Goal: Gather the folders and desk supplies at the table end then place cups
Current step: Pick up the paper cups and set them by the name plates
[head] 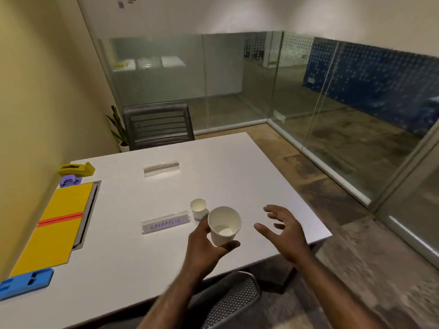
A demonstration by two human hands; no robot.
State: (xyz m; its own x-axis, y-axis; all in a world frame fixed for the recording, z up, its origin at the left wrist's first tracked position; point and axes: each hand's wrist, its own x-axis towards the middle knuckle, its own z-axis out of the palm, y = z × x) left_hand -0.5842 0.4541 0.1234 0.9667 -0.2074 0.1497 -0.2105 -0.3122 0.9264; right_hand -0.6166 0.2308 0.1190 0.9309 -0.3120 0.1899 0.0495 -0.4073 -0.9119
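My left hand (204, 248) grips a white paper cup (224, 225), held above the white table (237, 167) near its right front edge. A second, smaller-looking white cup (198, 207) stands upright on the table just behind it. My right hand (285, 231) hovers to the right of the held cup with fingers spread and nothing in it. Along the table's left end lie a yellow folder (59, 224) with a red band on top of a grey folder (89, 210), a yellow tape dispenser (76, 169), a purple stapler (70, 181) and a blue desk tool (26, 282).
Two clear name-card holders lie on the table, one with a written label (165, 224) beside the cups, one further back (161, 167). A mesh chair (158, 124) stands at the far side, another chair (228, 302) right below me. Glass partitions run along the right.
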